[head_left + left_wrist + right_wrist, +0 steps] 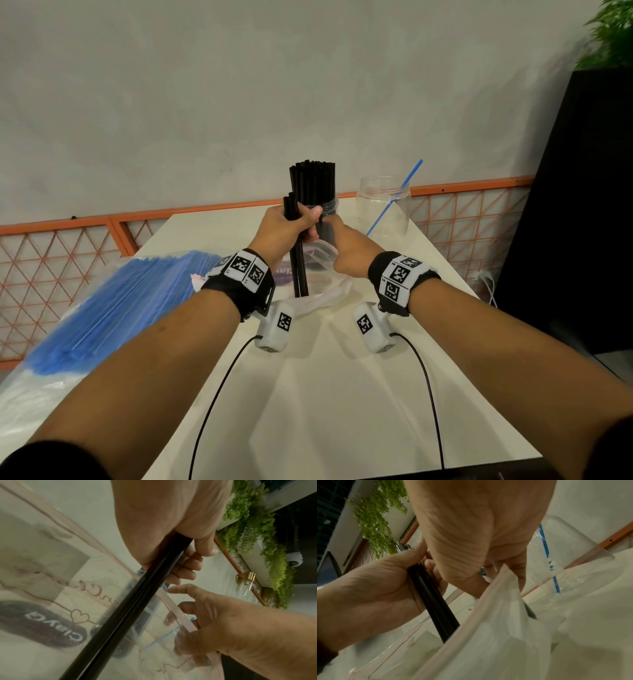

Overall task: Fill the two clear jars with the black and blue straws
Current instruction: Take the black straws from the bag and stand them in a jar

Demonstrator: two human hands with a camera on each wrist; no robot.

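My left hand point(291, 226) grips a few black straws point(297, 267) upright; their lower ends dip into a clear plastic bag point(322, 255). My right hand point(346, 250) pinches the bag's rim point(176, 613) beside them. Right behind the hands, a clear jar point(329, 207) is packed with black straws point(312, 181). To its right, a second clear jar point(383, 205) holds one blue straw point(394, 200) that leans right. The right wrist view shows the left hand point(376, 588) wrapped round the black straws point(435, 599) and the bag's rim point(488, 601).
A big clear bag of blue straws point(120, 301) lies on the white table's point(325, 394) left side. An orange mesh rail point(68, 246) runs behind the table. A black cabinet point(582, 205) with a plant stands at the right. Two cables cross the near tabletop.
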